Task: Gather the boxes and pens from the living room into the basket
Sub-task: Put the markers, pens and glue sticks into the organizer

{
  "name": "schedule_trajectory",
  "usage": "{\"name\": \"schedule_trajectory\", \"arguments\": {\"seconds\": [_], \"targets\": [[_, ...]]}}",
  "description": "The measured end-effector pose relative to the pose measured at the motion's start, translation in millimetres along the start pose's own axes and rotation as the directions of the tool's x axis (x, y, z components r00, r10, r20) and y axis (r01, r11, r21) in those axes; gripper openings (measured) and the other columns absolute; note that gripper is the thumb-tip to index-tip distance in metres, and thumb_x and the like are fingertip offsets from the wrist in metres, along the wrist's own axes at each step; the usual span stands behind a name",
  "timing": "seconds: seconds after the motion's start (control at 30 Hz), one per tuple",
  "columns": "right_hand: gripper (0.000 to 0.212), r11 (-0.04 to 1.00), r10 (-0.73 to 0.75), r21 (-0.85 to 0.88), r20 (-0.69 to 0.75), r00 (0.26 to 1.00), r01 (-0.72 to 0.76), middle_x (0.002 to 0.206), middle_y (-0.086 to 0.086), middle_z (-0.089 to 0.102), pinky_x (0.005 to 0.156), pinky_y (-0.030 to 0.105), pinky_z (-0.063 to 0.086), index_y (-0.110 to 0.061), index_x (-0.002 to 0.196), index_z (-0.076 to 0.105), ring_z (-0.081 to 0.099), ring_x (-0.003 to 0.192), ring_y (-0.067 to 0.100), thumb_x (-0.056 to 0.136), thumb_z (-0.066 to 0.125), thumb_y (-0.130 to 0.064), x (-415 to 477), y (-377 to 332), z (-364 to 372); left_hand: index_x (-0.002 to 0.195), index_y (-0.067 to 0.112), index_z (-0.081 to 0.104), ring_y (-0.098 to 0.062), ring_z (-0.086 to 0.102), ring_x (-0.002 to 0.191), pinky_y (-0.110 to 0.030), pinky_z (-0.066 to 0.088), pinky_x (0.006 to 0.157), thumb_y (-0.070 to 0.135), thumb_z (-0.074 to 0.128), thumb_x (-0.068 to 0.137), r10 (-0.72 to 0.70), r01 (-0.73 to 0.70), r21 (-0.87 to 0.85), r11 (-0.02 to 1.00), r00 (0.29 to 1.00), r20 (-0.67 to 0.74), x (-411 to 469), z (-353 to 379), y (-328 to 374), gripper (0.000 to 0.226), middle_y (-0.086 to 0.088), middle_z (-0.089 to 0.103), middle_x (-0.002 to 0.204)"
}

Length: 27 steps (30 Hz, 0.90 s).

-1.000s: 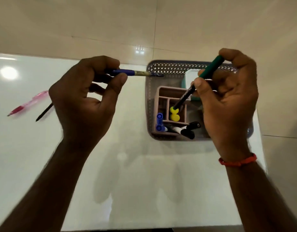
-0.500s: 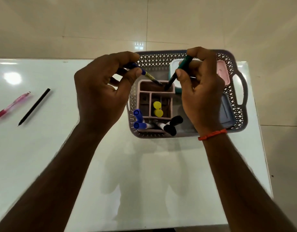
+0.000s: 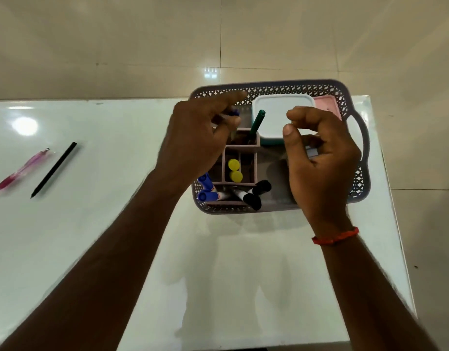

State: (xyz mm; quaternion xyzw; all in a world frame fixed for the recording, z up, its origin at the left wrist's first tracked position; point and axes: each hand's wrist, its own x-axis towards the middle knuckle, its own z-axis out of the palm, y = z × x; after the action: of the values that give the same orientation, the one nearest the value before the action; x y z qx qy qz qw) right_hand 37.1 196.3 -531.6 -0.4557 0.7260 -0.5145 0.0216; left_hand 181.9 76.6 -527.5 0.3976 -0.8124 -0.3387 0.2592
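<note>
Nearest me is the glossy white table (image 3: 117, 224), with the basket (image 3: 281, 85) on its right part. Against the basket's near wall lie the blue markers (image 3: 205, 190) and the black markers (image 3: 256, 196). Just behind them two yellow caps (image 3: 234, 171) stand in a middle cell of the pen holder (image 3: 241, 148).

Well left of the basket, the pink pen (image 3: 21, 171) and the black pencil (image 3: 54, 169) lie on the table, not yet gathered.

My right hand (image 3: 319, 158) hovers over the basket's right half, thumb and fingers loosely curled with a gap between them, gripping nothing. My left hand (image 3: 195, 138) is over the basket's left side and pinches the blue pen (image 3: 234, 112). Only its cap end shows, so I cannot tell where its tip is.

The green pen (image 3: 256, 122) stands tilted in the holder's rear cell, apart from both hands.

I judge the step is seating the blue pen beside the green one. I should point its tip down into that rear cell and let it slide rather than drop. My knuckles should stay off the green pen so it doesn't tip out.

Behind the holder sits the white-lidded box (image 3: 276, 107). The pink box (image 3: 326, 105) is at the basket's far right corner.
</note>
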Motion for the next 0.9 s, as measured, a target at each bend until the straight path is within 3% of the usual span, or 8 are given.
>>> {"name": "schedule_trajectory", "arguments": {"seconds": [0.07,0.2,0.4,0.5,0.6,0.67,0.77,0.9], "targets": [[0.014,0.999,0.019,0.033,-0.014,1.0,-0.019,0.106,-0.006,0.064,0.08,0.013,0.051,-0.014,0.108,0.064,0.061,0.1,-0.001,0.094,0.063,-0.013,-4,-5,-2,0.141,0.024,0.057,-0.005,0.071,0.096,-0.021,0.059,0.086,0.017,0.068,0.094,-0.02,0.028,-0.116,0.993,0.998,0.067,1,0,-2,0.049,-0.001,0.07,0.122],[0.012,0.999,-0.034,0.021,0.019,0.999,0.033,0.101,-0.001,0.066,0.081,0.018,0.052,-0.007,0.105,0.067,0.064,0.094,0.007,0.095,0.063,-0.01,-15,-21,-3,0.135,0.018,0.062,-0.011,0.074,0.095,-0.027,0.061,0.08,0.02,0.067,0.095,-0.103,0.075,-0.322,0.944,0.992,-0.073,-15,-22,-19,0.04,0.0,0.072,0.117],[0.011,0.962,-0.249,-0.073,0.173,0.953,0.265,0.093,0.008,0.07,0.078,0.027,0.051,-0.002,0.098,0.07,0.065,0.085,0.022,0.094,0.064,-0.01,-44,-65,8,0.108,0.027,0.076,-0.001,0.07,0.082,-0.013,0.054,0.066,0.024,0.071,0.092,-0.167,0.157,-0.069,0.985,0.971,-0.172,-83,-72,-67,0.017,0.021,0.073,0.099],[0.011,0.946,-0.31,-0.009,0.255,0.916,0.323,0.091,0.005,0.069,0.074,0.034,0.05,-0.005,0.097,0.071,0.063,0.084,0.022,0.094,0.062,-0.01,-66,-97,34,0.101,0.019,0.078,-0.009,0.071,0.077,-0.025,0.057,0.064,0.021,0.069,0.093,-0.08,0.095,0.141,0.985,0.991,-0.104,-122,-102,-98,0.012,0.01,0.077,0.093],[0.012,0.936,-0.336,0.068,0.466,0.819,0.345,0.098,0.002,0.069,0.08,0.041,0.047,-0.01,0.101,0.071,0.062,0.092,0.022,0.095,0.062,-0.015,-88,-125,69,0.1,0.022,0.078,-0.011,0.069,0.074,-0.031,0.055,0.06,0.025,0.067,0.094,-0.025,0.044,0.341,0.939,0.998,-0.062,-151,-140,-132,0.013,0.01,0.076,0.09],[0.016,0.93,-0.324,0.073,0.623,0.712,0.359,0.106,-0.001,0.068,0.086,0.041,0.044,-0.017,0.107,0.07,0.06,0.102,0.023,0.095,0.062,-0.024,-100,-144,104,0.1,0.024,0.077,-0.009,0.068,0.077,-0.032,0.056,0.061,0.028,0.067,0.093,-0.113,0.15,0.33,0.932,0.985,-0.13,-164,-178,-157,0.013,0.011,0.076,0.093],[0.023,0.923,-0.25,-0.01,0.746,0.617,0.386,0.116,-0.004,0.064,0.096,0.038,0.039,-0.025,0.113,0.068,0.054,0.116,0.021,0.095,0.058,-0.036,-104,-159,135,0.101,0.023,0.076,-0.011,0.069,0.085,-0.036,0.059,0.067,0.029,0.068,0.093,-0.216,0.271,0.298,0.915,0.955,-0.205,-169,-207,-184,0.013,0.009,0.075,0.101],[0.027,0.932,-0.232,0.009,0.784,0.577,0.363,0.121,-0.004,0.062,0.1,0.036,0.036,-0.026,0.115,0.067,0.049,0.122,0.019,0.097,0.052,-0.041,-106,-187,192,0.104,0.017,0.075,-0.023,0.068,0.104,-0.046,0.057,0.081,0.025,0.067,0.094,-0.285,0.358,0.355,0.864,0.927,-0.242,-177,-244,-226,0.015,0.002,0.073,0.111]]}}
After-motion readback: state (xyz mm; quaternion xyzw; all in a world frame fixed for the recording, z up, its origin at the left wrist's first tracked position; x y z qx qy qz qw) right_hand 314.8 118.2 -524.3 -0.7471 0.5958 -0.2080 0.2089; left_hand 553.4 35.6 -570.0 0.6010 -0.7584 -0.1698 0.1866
